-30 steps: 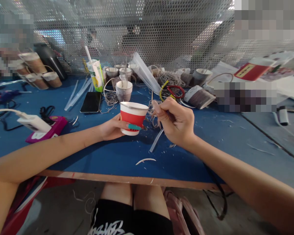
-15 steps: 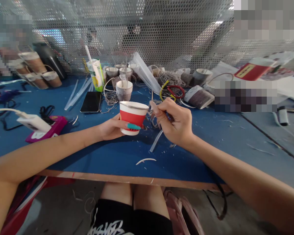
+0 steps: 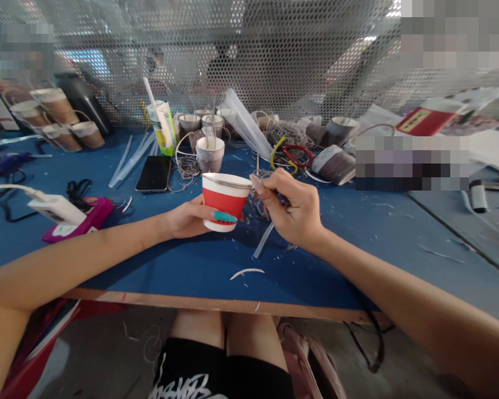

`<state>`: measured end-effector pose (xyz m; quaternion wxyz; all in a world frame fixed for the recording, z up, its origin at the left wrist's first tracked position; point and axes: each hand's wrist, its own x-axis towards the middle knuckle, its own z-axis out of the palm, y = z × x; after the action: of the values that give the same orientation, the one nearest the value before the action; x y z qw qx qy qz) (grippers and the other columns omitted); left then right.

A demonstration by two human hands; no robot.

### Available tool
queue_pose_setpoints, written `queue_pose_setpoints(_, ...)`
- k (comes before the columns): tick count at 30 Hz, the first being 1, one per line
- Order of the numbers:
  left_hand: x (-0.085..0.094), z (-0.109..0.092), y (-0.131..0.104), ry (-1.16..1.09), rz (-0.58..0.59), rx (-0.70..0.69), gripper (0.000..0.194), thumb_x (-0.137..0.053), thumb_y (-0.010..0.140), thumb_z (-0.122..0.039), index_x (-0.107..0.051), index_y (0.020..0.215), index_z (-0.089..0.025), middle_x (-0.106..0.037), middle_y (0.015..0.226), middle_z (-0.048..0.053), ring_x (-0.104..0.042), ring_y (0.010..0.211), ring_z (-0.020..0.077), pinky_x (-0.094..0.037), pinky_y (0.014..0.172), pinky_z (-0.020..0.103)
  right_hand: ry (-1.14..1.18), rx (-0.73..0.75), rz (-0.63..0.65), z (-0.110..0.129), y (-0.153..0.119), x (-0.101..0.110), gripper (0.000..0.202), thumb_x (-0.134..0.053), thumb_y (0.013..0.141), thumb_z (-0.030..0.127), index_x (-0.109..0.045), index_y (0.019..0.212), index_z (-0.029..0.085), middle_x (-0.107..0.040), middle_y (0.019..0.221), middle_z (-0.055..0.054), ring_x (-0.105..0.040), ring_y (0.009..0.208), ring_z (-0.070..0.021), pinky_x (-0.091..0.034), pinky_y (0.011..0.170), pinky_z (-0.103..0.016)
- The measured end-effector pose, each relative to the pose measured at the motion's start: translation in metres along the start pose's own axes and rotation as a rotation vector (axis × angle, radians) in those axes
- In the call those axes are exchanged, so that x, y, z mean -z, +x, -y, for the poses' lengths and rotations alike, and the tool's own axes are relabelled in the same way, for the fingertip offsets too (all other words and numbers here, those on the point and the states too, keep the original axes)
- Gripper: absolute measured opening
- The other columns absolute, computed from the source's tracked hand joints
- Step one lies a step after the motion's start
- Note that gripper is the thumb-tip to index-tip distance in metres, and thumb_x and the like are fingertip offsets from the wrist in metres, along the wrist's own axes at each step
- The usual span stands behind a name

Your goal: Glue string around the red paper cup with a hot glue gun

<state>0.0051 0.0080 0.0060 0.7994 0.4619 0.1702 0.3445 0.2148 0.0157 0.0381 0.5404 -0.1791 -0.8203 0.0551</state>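
My left hand (image 3: 191, 217) is wrapped around a red and white paper cup (image 3: 227, 202), holding it tilted above the blue table. A thin grey cord (image 3: 228, 182) runs along the outside of the cup's rim. At the rim's right end, my right hand (image 3: 293, 205) is closed in a pinch on the cord, fingertips close against the cup. Loose grey strands show below those fingers; which of them belong to the held cord, I cannot tell. Behind the cup stands a cord-wrapped cup (image 3: 210, 155).
Behind lie a tangle of cord (image 3: 289, 133), clear glue sticks (image 3: 247, 124), red-handled scissors (image 3: 298, 156) and a cord-wrapped cup on its side (image 3: 335, 164). To the left are a phone (image 3: 153, 173), a drink carton (image 3: 163, 127) and a purple power strip (image 3: 81, 221). A perforated metal screen (image 3: 274, 55) rises behind.
My right hand has moved slightly left, bringing its pinched fingertips up to the cup's rim. My left hand and the cup have barely shifted.
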Motion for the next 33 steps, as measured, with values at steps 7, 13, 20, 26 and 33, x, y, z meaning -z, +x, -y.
queue_pose_setpoints(7, 0.0026, 0.0003, -0.0005, 0.031, -0.023, -0.011, 0.047, -0.080, 0.065, -0.024, -0.068, 0.109, -0.016, -0.076, 0.097, 0.008, -0.070, 0.094, 0.0213, -0.052, 0.087, 0.033, -0.005, -0.009, -0.007, 0.0016, 0.0012, 0.0007, 0.029, -0.054, 0.097, 0.024, -0.049, 0.069, 0.020, -0.047, 0.057, 0.004, -0.038, 0.055, -0.0101, -0.037, 0.058, -0.028)
queue_pose_setpoints(13, 0.0018, -0.0004, 0.0001, 0.050, -0.034, -0.025, 0.046, -0.079, 0.064, -0.024, -0.068, 0.108, -0.016, -0.075, 0.097, 0.008, -0.070, 0.093, 0.0218, -0.052, 0.085, 0.034, 0.003, -0.007, 0.003, -0.0013, 0.0015, -0.0001, 0.028, -0.055, 0.097, 0.021, -0.050, 0.069, 0.019, -0.047, 0.058, 0.004, -0.040, 0.056, -0.0093, -0.037, 0.058, -0.026)
queue_pose_setpoints(20, -0.0006, -0.0007, 0.0006, 0.031, -0.041, -0.045, 0.051, -0.078, 0.064, -0.025, -0.067, 0.113, -0.016, -0.076, 0.102, 0.009, -0.071, 0.100, 0.0248, -0.054, 0.084, 0.033, 0.027, -0.108, 0.066, 0.0009, 0.0001, 0.0011, 0.032, -0.052, 0.099, 0.030, -0.049, 0.069, 0.020, -0.048, 0.060, 0.003, -0.044, 0.057, -0.0097, -0.038, 0.058, -0.026)
queue_pose_setpoints(26, 0.0003, -0.0005, 0.0016, 0.001, -0.073, -0.039, 0.044, -0.079, 0.064, -0.020, -0.069, 0.107, -0.015, -0.076, 0.099, 0.008, -0.071, 0.093, 0.0196, -0.056, 0.085, 0.029, 0.050, -0.072, 0.008, 0.0031, 0.0012, 0.0013, 0.031, -0.052, 0.099, 0.029, -0.048, 0.069, 0.021, -0.047, 0.055, 0.004, -0.044, 0.056, -0.0099, -0.040, 0.062, -0.027)
queue_pose_setpoints(33, -0.0006, -0.0001, 0.0019, -0.003, -0.098, -0.031, 0.045, -0.080, 0.064, -0.019, -0.069, 0.108, -0.016, -0.076, 0.097, 0.006, -0.071, 0.090, 0.0187, -0.055, 0.084, 0.031, 0.044, -0.117, -0.058, 0.0057, 0.0009, 0.0004, 0.031, -0.054, 0.098, 0.027, -0.048, 0.069, 0.021, -0.050, 0.057, 0.003, -0.045, 0.058, -0.0112, -0.041, 0.063, -0.029)
